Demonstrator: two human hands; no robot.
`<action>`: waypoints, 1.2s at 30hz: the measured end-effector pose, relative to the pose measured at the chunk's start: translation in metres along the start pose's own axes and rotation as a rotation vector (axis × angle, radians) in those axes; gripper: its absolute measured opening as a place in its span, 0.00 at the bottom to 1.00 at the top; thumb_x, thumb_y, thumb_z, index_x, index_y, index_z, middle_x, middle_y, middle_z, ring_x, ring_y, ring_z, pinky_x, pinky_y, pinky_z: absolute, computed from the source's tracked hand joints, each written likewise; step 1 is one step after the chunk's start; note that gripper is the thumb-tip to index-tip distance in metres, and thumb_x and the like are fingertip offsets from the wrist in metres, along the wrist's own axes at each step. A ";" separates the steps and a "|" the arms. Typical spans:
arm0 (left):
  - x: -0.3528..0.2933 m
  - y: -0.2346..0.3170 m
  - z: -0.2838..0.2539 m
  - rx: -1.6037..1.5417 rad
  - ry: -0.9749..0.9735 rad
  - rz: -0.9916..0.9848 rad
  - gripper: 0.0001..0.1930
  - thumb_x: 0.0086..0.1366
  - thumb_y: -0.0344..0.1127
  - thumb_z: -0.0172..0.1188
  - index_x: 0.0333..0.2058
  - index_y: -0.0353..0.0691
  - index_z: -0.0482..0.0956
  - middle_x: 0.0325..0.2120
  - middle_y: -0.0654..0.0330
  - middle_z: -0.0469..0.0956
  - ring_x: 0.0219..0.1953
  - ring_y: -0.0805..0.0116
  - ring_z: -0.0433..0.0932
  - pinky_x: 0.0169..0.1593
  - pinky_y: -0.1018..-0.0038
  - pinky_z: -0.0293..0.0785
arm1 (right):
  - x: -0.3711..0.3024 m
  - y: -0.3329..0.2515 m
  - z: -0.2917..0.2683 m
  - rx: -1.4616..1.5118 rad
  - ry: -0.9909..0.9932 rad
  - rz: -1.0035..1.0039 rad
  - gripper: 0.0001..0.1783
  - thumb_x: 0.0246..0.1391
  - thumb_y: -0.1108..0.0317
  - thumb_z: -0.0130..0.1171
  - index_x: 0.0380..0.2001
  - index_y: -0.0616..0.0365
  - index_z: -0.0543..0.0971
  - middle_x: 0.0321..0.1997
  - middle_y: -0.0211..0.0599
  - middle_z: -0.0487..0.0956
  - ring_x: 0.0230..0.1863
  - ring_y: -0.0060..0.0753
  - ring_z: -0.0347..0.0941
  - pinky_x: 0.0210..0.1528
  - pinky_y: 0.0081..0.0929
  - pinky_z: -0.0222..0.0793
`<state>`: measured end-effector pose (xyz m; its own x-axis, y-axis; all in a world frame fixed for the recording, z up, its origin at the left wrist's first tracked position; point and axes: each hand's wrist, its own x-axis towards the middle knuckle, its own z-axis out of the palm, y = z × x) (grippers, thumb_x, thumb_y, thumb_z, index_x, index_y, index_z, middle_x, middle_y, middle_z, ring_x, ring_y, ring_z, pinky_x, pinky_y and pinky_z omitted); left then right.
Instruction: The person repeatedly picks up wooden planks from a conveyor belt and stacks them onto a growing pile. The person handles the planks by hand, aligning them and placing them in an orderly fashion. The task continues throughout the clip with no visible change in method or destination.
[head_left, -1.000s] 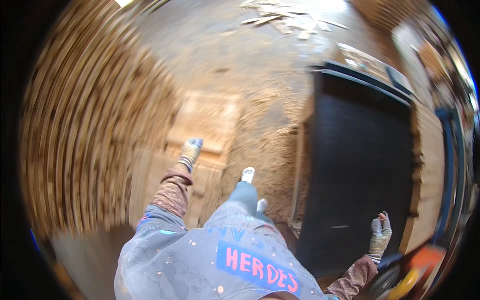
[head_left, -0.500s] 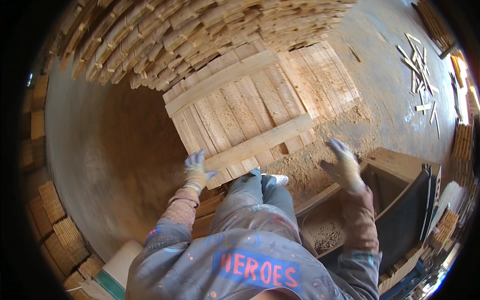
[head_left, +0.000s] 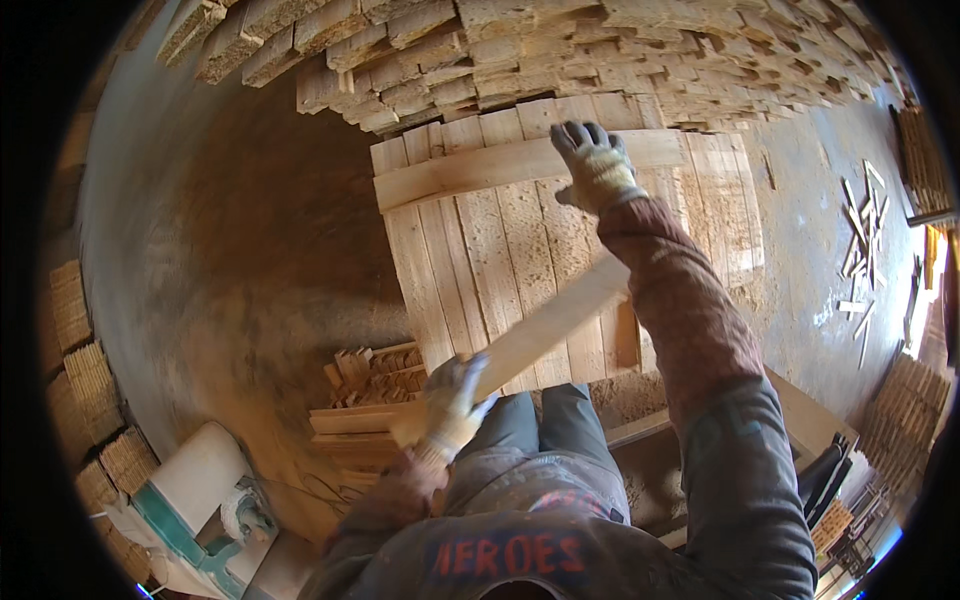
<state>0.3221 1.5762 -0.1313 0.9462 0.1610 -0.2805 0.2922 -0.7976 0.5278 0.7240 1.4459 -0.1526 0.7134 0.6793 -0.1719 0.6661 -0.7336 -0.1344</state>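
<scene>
Your left hand: closed on loose board, which slants over planks, lifting apparently part done | flat board: across planks, not taken up | your shirt: red lettering, no other writing legible | your right hand: fingers spread over flat board, contact uncertain

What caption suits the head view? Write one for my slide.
Gloved left hand holds a slanting board, right hand over a crosswise board lying on planks.
</scene>
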 end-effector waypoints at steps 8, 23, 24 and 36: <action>-0.037 -0.054 -0.009 -0.753 0.661 -0.717 0.37 0.66 0.32 0.66 0.71 0.42 0.59 0.68 0.48 0.59 0.63 0.53 0.66 0.64 0.60 0.70 | 0.006 -0.002 0.028 -0.005 -0.040 -0.038 0.46 0.38 0.42 0.76 0.58 0.53 0.73 0.50 0.45 0.77 0.53 0.49 0.76 0.56 0.49 0.73; 0.082 -0.144 0.013 -1.029 0.127 -0.880 0.40 0.60 0.52 0.73 0.64 0.34 0.71 0.58 0.56 0.74 0.60 0.62 0.71 0.64 0.67 0.68 | -0.189 0.187 0.137 1.317 0.207 0.759 0.40 0.48 0.45 0.77 0.54 0.64 0.75 0.40 0.30 0.81 0.42 0.28 0.74 0.47 0.32 0.73; 0.082 -0.138 0.007 -1.051 0.092 -0.936 0.40 0.60 0.54 0.72 0.63 0.35 0.72 0.55 0.59 0.76 0.57 0.63 0.73 0.62 0.67 0.70 | -0.188 0.189 0.134 1.432 0.069 0.771 0.39 0.49 0.48 0.78 0.55 0.64 0.76 0.40 0.26 0.82 0.41 0.27 0.77 0.49 0.29 0.73; 0.060 -0.044 0.002 -1.077 0.183 -0.805 0.37 0.60 0.56 0.71 0.60 0.36 0.75 0.54 0.57 0.77 0.55 0.62 0.76 0.59 0.65 0.74 | -0.225 0.139 0.029 1.747 -0.142 0.815 0.49 0.40 0.53 0.82 0.63 0.62 0.72 0.50 0.38 0.82 0.51 0.32 0.78 0.54 0.32 0.75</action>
<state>0.3662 1.6196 -0.1732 0.4436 0.5045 -0.7407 0.6515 0.3861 0.6531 0.6494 1.1904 -0.1612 0.6121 0.2766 -0.7408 -0.7512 -0.0894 -0.6540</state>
